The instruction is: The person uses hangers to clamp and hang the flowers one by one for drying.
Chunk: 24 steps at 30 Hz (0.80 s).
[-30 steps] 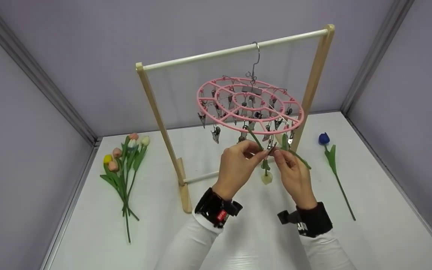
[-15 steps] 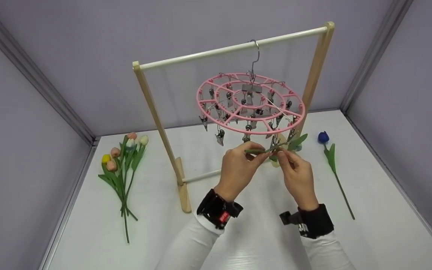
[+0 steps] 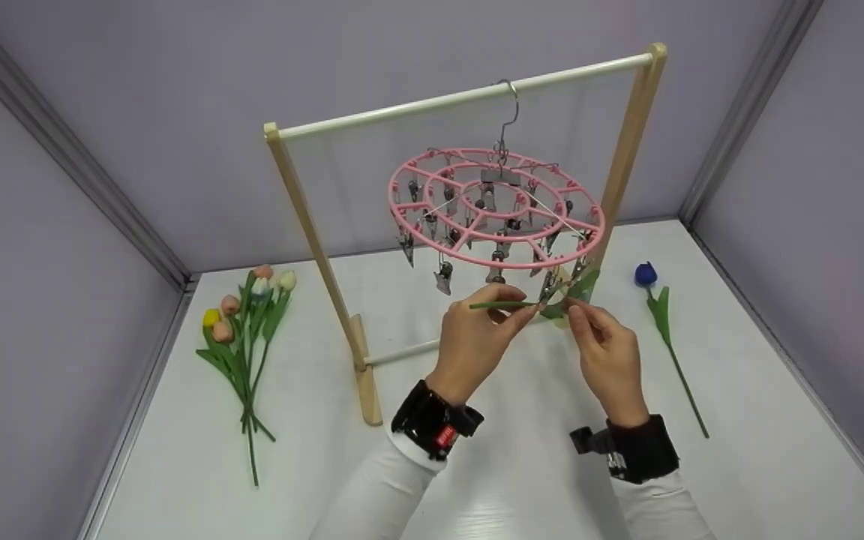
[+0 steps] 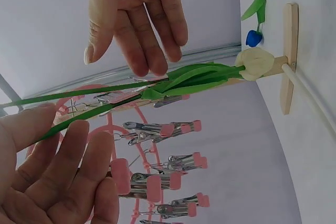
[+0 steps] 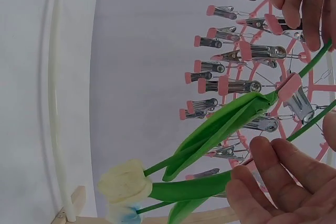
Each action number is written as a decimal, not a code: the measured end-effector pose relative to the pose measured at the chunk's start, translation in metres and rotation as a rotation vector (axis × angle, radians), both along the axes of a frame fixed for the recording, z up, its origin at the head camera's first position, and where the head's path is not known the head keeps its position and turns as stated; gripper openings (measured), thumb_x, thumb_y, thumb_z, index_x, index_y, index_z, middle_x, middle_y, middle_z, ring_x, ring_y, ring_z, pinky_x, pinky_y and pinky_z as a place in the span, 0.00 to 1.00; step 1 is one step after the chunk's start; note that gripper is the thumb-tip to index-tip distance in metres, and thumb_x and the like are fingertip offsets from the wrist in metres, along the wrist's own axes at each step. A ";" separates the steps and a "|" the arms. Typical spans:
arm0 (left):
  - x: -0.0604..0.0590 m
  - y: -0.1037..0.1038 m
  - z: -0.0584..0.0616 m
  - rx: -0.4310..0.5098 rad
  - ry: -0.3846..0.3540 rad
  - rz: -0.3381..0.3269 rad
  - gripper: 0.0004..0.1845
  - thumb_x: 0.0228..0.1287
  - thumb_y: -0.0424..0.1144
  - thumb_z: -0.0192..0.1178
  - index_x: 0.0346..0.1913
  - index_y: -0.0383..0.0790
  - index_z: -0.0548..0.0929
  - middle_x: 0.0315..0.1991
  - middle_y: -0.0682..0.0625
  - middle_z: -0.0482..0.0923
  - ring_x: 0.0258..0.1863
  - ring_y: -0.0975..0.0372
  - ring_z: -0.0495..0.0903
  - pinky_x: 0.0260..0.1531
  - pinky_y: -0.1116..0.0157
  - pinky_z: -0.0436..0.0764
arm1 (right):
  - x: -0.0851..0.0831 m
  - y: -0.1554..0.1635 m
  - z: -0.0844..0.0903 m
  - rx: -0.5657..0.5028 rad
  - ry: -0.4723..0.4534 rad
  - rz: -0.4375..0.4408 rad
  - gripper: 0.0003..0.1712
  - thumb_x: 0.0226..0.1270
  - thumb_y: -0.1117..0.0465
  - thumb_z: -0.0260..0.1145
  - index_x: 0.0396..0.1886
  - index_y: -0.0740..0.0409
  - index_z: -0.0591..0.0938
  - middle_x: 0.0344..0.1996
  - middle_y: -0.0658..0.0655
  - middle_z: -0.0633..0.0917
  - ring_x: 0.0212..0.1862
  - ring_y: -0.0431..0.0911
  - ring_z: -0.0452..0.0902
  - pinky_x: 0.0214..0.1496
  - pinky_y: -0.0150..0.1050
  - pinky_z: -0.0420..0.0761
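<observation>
My left hand (image 3: 473, 334) pinches the green stem (image 3: 490, 305) of an artificial white tulip (image 5: 125, 181) between thumb and fingers. In the right wrist view, a pink-tipped metal clip (image 5: 298, 100) bites the stem just past the leaves, and the flower head hangs down. My right hand (image 3: 610, 364) is beside the leaves, its fingers fairly straight and the thumb apart. A second tulip, white and blue (image 5: 125, 211), hangs close behind, its stem passing near my right fingertips. Both hang from a round pink clip hanger (image 3: 496, 262), which has several other clips (image 3: 443, 277).
The hanger hooks on the white bar (image 3: 402, 112) of a wooden rack (image 3: 312, 232). Several tulips (image 3: 244, 337) lie bunched on the white table (image 3: 177, 465) at left. A single blue tulip (image 3: 646, 274) lies at right. Grey walls stand around the table.
The tulip's stem has swung from steep to nearly level, pointing left in my left hand. My right hand has drawn slightly right and down from the clip. The hanger has shifted a little.
</observation>
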<state>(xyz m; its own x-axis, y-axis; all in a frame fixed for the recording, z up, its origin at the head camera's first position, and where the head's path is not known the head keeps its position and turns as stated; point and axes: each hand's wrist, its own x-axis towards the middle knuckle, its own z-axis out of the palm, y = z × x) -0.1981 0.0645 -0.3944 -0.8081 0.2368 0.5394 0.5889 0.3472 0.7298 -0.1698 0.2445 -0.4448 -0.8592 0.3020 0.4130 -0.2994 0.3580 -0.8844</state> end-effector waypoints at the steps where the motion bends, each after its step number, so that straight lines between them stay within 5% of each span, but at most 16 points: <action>1: 0.001 -0.001 0.000 -0.001 -0.009 0.000 0.10 0.62 0.43 0.70 0.43 0.42 0.86 0.35 0.54 0.87 0.31 0.69 0.84 0.33 0.73 0.80 | -0.001 0.003 -0.005 0.001 0.002 -0.006 0.16 0.76 0.63 0.59 0.54 0.70 0.83 0.49 0.64 0.85 0.51 0.50 0.82 0.48 0.23 0.76; 7: 0.008 -0.008 -0.003 -0.005 -0.064 0.010 0.15 0.62 0.41 0.71 0.50 0.43 0.84 0.31 0.55 0.87 0.28 0.67 0.83 0.30 0.70 0.80 | 0.006 0.020 -0.023 -0.004 -0.006 -0.001 0.16 0.75 0.61 0.61 0.53 0.66 0.84 0.48 0.62 0.86 0.52 0.48 0.82 0.51 0.25 0.77; 15: 0.020 -0.019 -0.016 -0.015 -0.073 0.032 0.18 0.63 0.38 0.70 0.55 0.42 0.81 0.30 0.55 0.86 0.27 0.68 0.81 0.29 0.70 0.79 | 0.031 0.052 -0.024 0.104 -0.075 -0.101 0.18 0.76 0.59 0.60 0.53 0.69 0.83 0.48 0.63 0.86 0.50 0.30 0.78 0.49 0.19 0.74; 21: 0.038 -0.035 -0.040 0.012 -0.102 0.015 0.17 0.64 0.38 0.69 0.54 0.43 0.81 0.30 0.57 0.85 0.28 0.70 0.81 0.29 0.69 0.79 | 0.041 0.102 -0.049 0.257 -0.081 -0.189 0.13 0.72 0.62 0.65 0.49 0.66 0.86 0.43 0.62 0.87 0.41 0.25 0.77 0.43 0.17 0.73; 24: 0.046 -0.043 -0.060 -0.012 -0.120 -0.028 0.14 0.66 0.39 0.67 0.53 0.45 0.81 0.31 0.58 0.86 0.29 0.70 0.82 0.30 0.69 0.79 | 0.051 0.122 -0.055 0.383 -0.150 -0.239 0.12 0.71 0.63 0.64 0.47 0.66 0.87 0.39 0.63 0.88 0.38 0.34 0.80 0.37 0.17 0.71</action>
<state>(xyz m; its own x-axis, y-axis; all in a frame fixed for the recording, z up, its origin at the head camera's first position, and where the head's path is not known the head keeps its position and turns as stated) -0.1517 0.0211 -0.4544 -0.8597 0.2655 0.4365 0.5072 0.3408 0.7916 -0.1191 0.3668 -0.4995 -0.8431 0.3486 0.4095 -0.0476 0.7101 -0.7025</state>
